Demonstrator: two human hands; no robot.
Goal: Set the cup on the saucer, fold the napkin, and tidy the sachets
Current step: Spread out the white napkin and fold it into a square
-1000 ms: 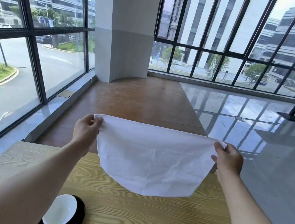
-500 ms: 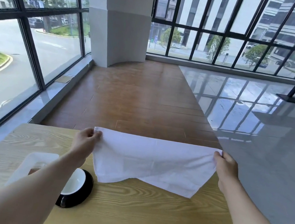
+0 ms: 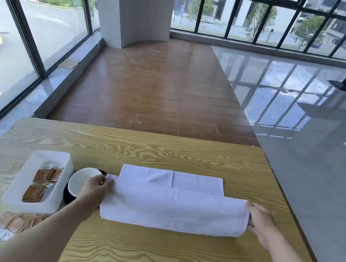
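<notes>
A white napkin (image 3: 174,206) lies on the wooden table (image 3: 164,152), its near part doubled over so a far strip shows behind. My left hand (image 3: 94,188) pinches its left corner and my right hand (image 3: 261,221) pinches its right corner. A white cup (image 3: 81,181) stands on a black saucer (image 3: 67,195) just left of the napkin, partly hidden by my left hand. Brown sachets (image 3: 43,182) lie in a white tray (image 3: 20,187); more sachets (image 3: 12,225) lie loose on the table in front of it.
The table's far edge (image 3: 144,133) and right edge (image 3: 282,195) drop to the floor. Glass walls run along the left. Bare wood lies beyond the napkin and in front of it.
Both hands lowered the napkin from hanging in the air onto the table and brought its held edge toward me. The view tilted down, showing the tray and sachets.
</notes>
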